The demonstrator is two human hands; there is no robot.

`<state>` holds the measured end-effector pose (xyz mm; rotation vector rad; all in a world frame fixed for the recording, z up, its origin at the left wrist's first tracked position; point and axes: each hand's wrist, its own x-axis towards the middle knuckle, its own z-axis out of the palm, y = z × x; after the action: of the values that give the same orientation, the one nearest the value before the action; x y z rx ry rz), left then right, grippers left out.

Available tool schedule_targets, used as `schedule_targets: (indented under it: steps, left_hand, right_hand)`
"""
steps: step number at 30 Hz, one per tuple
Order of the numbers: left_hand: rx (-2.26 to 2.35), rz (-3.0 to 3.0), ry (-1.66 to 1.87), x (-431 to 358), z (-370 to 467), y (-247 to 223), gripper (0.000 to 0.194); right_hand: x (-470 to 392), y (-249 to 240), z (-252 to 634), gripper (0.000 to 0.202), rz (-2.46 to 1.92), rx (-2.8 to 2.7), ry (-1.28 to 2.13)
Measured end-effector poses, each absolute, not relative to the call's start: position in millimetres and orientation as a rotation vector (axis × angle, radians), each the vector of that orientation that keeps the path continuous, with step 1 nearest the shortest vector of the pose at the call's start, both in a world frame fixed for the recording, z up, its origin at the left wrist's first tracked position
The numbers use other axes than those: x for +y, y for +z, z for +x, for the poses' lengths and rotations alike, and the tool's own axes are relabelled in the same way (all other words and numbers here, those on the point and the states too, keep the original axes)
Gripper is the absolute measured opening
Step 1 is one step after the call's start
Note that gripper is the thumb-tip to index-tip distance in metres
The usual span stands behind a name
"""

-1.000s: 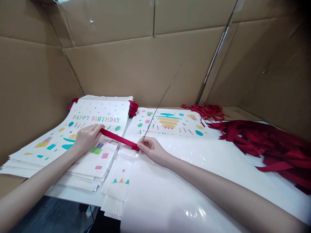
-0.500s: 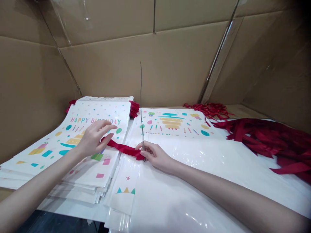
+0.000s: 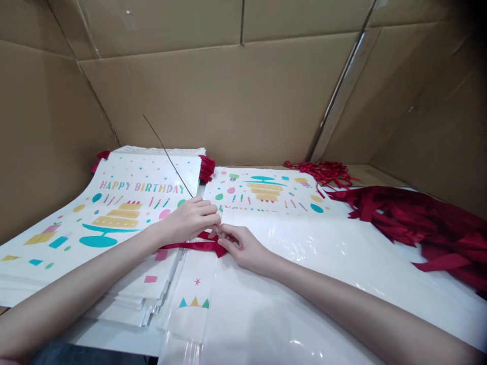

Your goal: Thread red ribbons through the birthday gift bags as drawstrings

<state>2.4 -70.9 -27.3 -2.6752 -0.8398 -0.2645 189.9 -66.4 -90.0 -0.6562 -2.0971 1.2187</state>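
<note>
My left hand (image 3: 192, 219) is closed, its fingertips drawn together against those of my right hand; what it pinches is hidden. My right hand (image 3: 243, 246) pinches the lower end of a thin dark wire (image 3: 164, 148) beside a red ribbon (image 3: 196, 246). The wire slants up to the left and passes behind my left hand. One strand of the ribbon runs left below my left hand, and another shows just under its fingers. Beneath both hands lies a white sheet in clear plastic (image 3: 304, 263), beside a stack of Happy Birthday printed sheets (image 3: 68, 213).
Loose red ribbons (image 3: 411, 215) lie heaped at the right, with thinner red ties (image 3: 327, 174) behind them. Another cake-printed sheet (image 3: 266, 190) lies at the back. Red bundles (image 3: 206, 168) stick out beside the left stack. Cardboard walls (image 3: 213, 101) enclose the back and sides.
My left hand has moved right, from the ribbon's left end to my right fingertips, and closed. The wire has tipped from upright to leaning left. The ribbon now shows two strands.
</note>
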Motion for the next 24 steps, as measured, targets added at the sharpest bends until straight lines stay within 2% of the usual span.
schedule_targets:
  steps: [11, 20, 24]
  left_hand:
    - [-1.080, -2.553, -0.644, -69.4, -17.3, -54.2, 0.025]
    - [-1.110, -2.497, -0.649, -67.9, -16.8, -55.7, 0.026]
    - [-1.111, -2.491, -0.655, -67.6, -17.8, -56.2, 0.026]
  right_hand:
    - [-59.9, -95.6, 188.6, 0.030, -0.751, -1.758, 1.475]
    - [-55.8, -97.7, 190.0, 0.039, -0.868, -1.639, 1.476]
    - [-53.9, -99.6, 191.3, 0.035, -0.823, -1.603, 1.495]
